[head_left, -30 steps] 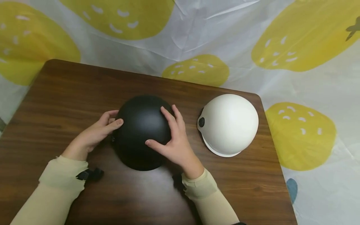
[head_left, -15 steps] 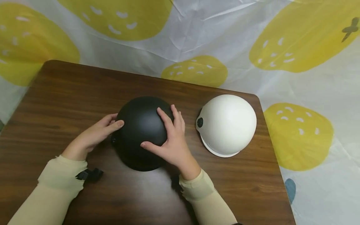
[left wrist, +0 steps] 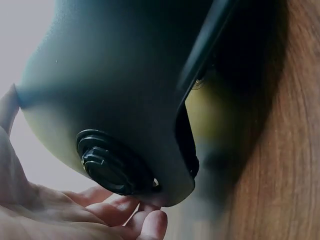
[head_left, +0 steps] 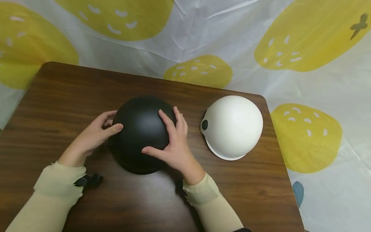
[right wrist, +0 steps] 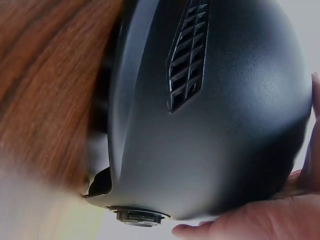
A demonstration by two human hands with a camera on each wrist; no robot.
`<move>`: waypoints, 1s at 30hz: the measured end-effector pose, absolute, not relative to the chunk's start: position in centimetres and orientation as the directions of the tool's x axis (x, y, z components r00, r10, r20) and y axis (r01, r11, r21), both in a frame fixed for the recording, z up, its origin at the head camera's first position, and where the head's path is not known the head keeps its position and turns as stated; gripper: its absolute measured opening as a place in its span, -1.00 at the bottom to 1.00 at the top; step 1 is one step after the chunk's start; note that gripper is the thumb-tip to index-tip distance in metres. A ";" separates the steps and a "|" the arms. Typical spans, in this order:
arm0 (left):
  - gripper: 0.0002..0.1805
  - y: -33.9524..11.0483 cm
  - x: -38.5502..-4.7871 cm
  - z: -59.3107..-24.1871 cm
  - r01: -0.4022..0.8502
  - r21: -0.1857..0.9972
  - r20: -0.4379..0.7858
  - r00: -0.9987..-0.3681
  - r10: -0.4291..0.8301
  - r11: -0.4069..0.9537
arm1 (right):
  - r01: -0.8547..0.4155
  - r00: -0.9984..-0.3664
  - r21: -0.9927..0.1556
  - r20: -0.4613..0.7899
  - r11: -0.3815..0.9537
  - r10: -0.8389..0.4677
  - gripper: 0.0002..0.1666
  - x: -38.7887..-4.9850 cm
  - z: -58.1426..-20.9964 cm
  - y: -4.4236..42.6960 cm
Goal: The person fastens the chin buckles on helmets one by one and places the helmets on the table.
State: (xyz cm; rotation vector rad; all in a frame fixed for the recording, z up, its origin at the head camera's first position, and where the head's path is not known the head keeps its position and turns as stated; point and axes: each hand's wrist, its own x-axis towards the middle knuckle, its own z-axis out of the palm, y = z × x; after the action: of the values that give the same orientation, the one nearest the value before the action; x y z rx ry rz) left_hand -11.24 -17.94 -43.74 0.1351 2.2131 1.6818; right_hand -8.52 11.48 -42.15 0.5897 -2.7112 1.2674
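Between both hands a black helmet (head_left: pixel 137 129) stands dome up on the table. My left hand (head_left: pixel 88 138) grips its left side, thumb on the shell and fingers partly hidden behind the edge. Across its right side spreads my right hand (head_left: pixel 176 146), thumb and fingers bent around the dome. The left wrist view shows a round black knob (left wrist: pixel 106 165) on the helmet (left wrist: pixel 125 75), with the left hand's fingers (left wrist: pixel 112 212) beneath it. In the right wrist view a slatted vent (right wrist: pixel 189 55) and another knob (right wrist: pixel 139 217) show, near the right hand (right wrist: pixel 270 220).
A white helmet (head_left: pixel 234 125) with a dark round knob (head_left: pixel 204 124) rests on the brown wooden table (head_left: pixel 261 180), right of the black one. Behind the table hangs a white cloth (head_left: pixel 249 80) with yellow fruit shapes. Black devices are strapped at both wrists.
The head view has shifted a little. Relative to the white helmet, the black helmet and both hands have moved slightly left. Both hands keep their hold.
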 end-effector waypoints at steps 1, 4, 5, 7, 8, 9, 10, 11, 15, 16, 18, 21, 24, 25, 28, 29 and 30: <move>-0.15 -18.0 -11.2 -43.7 -0.130 0.948 -0.214 -0.935 0.284 0.290 | -0.383 -0.921 -0.719 0.245 0.580 -0.304 0.41 -8.5 -42.2 11.5; -0.14 -18.1 -11.1 -43.4 -0.105 0.951 -0.188 -0.943 0.276 0.290 | -0.392 -0.917 -0.720 0.258 0.573 -0.304 0.43 -8.5 -42.3 11.4; -0.14 -18.1 -11.1 -43.3 -0.096 0.951 -0.179 -0.945 0.272 0.293 | -0.394 -0.916 -0.722 0.260 0.569 -0.304 0.44 -8.5 -42.3 11.4; -0.13 -18.1 -11.0 -43.1 -0.081 0.950 -0.164 -0.950 0.264 0.300 | -0.397 -0.915 -0.726 0.263 0.562 -0.306 0.46 -8.5 -42.4 11.3; -0.13 -18.1 -11.0 -43.0 -0.075 0.950 -0.159 -0.952 0.261 0.303 | -0.397 -0.914 -0.729 0.264 0.558 -0.307 0.47 -8.5 -42.4 11.3; -0.12 -18.1 -10.9 -42.9 -0.069 0.948 -0.154 -0.954 0.258 0.310 | -0.397 -0.915 -0.731 0.264 0.555 -0.307 0.47 -8.4 -42.4 11.3; -0.12 -18.1 -10.9 -42.7 -0.061 0.945 -0.148 -0.956 0.252 0.321 | -0.395 -0.915 -0.734 0.263 0.552 -0.306 0.48 -8.4 -42.4 11.3; -0.11 -18.1 -10.8 -42.6 -0.053 0.942 -0.141 -0.959 0.248 0.332 | -0.395 -0.915 -0.737 0.264 0.548 -0.306 0.49 -8.3 -42.4 11.3; -0.09 -18.0 -10.4 -41.8 -0.021 0.928 -0.111 -0.968 0.224 0.373 | -0.403 -0.912 -0.740 0.273 0.538 -0.307 0.50 -8.1 -42.5 11.2; -0.09 -18.0 -10.3 -41.6 -0.014 0.923 -0.104 -0.971 0.215 0.384 | -0.406 -0.910 -0.740 0.277 0.536 -0.308 0.51 -8.1 -42.5 11.2; -0.07 -18.1 -10.0 -41.2 -0.002 0.915 -0.090 -0.976 0.200 0.403 | -0.418 -0.905 -0.739 0.287 0.529 -0.313 0.51 -8.0 -42.6 11.1; -0.04 -18.2 -9.6 -40.6 0.013 0.903 -0.070 -0.982 0.177 0.429 | -0.429 -0.899 -0.741 0.299 0.516 -0.319 0.51 -8.0 -42.6 11.0; -0.01 -18.2 -9.3 -40.2 0.025 0.892 -0.058 -0.984 0.169 0.452 | -0.439 -0.894 -0.742 0.308 0.506 -0.324 0.51 -8.0 -42.6 11.0; 0.00 -18.2 -9.2 -40.1 0.029 0.888 -0.054 -0.984 0.167 0.458 | -0.442 -0.893 -0.743 0.311 0.503 -0.325 0.51 -8.0 -42.6 11.0; 0.03 -18.2 -8.9 -39.7 0.040 0.877 -0.046 -0.985 0.168 0.479 | -0.447 -0.890 -0.746 0.314 0.493 -0.331 0.52 -8.0 -42.7 11.1; 0.03 -18.1 -8.9 -39.6 0.044 0.873 -0.044 -0.985 0.167 0.486 | -0.448 -0.889 -0.749 0.314 0.489 -0.333 0.52 -8.0 -42.7 11.1; 0.04 -18.1 -8.8 -39.6 0.047 0.870 -0.041 -0.985 0.167 0.491 | -0.448 -0.889 -0.751 0.313 0.485 -0.334 0.52 -8.0 -42.7 11.1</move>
State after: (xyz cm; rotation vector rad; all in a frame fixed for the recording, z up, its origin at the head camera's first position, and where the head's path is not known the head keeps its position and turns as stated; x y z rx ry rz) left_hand -8.79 -18.07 -39.56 0.1885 2.6076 1.5154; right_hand -7.96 11.13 -42.70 0.6875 -2.5981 1.3704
